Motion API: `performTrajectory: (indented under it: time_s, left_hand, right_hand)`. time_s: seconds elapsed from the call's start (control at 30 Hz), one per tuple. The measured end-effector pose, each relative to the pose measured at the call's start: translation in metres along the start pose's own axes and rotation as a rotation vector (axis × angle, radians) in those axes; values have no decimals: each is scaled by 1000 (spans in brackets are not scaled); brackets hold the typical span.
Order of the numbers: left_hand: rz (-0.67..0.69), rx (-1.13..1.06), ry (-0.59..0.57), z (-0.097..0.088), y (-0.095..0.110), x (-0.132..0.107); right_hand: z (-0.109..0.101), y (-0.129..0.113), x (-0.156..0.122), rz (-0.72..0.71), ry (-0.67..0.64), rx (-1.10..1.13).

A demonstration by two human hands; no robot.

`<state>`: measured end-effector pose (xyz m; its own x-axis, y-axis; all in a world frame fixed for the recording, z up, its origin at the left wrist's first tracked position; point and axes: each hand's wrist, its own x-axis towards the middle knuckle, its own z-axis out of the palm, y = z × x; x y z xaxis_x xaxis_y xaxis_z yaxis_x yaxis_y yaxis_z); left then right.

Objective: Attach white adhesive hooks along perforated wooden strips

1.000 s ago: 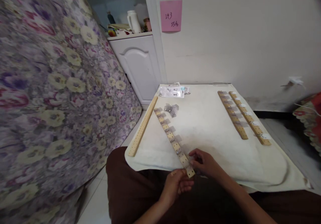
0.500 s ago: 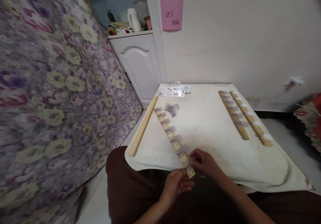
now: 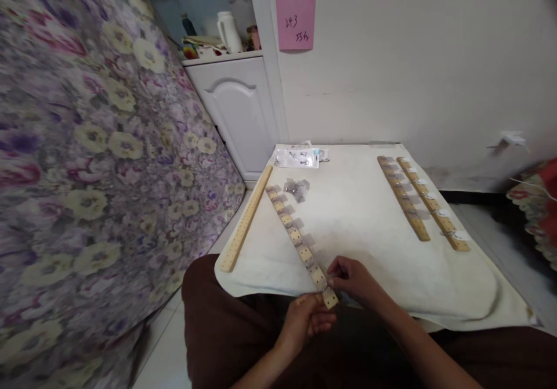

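A long wooden strip (image 3: 296,238) with holes and several small clear packets fixed along it lies slantwise on a cream cloth (image 3: 361,226). My left hand (image 3: 307,318) grips the strip's near end from below, fingers curled. My right hand (image 3: 354,278) pinches at that same near end from the right, fingers pressed together on a small item I cannot make out. A bare wooden strip (image 3: 246,219) lies to the left along the cloth's edge. A few loose clear packets (image 3: 296,188) sit near the strip's far end.
Two more filled wooden strips (image 3: 418,200) lie side by side at the right of the cloth. A clear plastic pack (image 3: 298,157) rests at the far edge. A flowered mattress (image 3: 87,162) stands at the left, a white cabinet (image 3: 237,107) behind, a pink note (image 3: 295,21) on the wall.
Both hands stay at the strip's near end with hardly any shift. The view has swung slightly.
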<state>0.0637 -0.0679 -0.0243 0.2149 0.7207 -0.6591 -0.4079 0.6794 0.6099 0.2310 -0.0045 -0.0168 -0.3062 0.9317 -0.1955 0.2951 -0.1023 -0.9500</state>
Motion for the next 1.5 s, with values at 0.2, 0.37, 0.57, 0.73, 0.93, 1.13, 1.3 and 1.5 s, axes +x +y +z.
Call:
performTrajectory:
  time_s: [0.2,0.37,0.57,0.73,0.93,1.13,1.3,1.5]
  left_hand:
    - [-2,1,-7,0,0,-1]
    - [-1,-6,-12,-2,-2,1]
    - [-8,-3,-47,-6,-2,0]
    - [-9,29,-94,-10,-1,-2]
    - [113,242,-78,-17,-2,-3]
    - [235,380,-65,-25,1,-10]
    - [758,849,4,-27,18,-32]
    - [956,1222,-118,-29,30,-25]
  right_hand:
    - [1,0,-1,-13,-7,6]
    - [-4,-2,-8,4,-18,36]
    - [-19,5,-34,84,136,158]
    - [-2,15,-69,193,51,225]
    - [45,21,-79,242,23,359]
    - [68,13,-70,314,144,559]
    - [73,16,-63,342,230,594]
    - [73,17,-61,292,229,603]
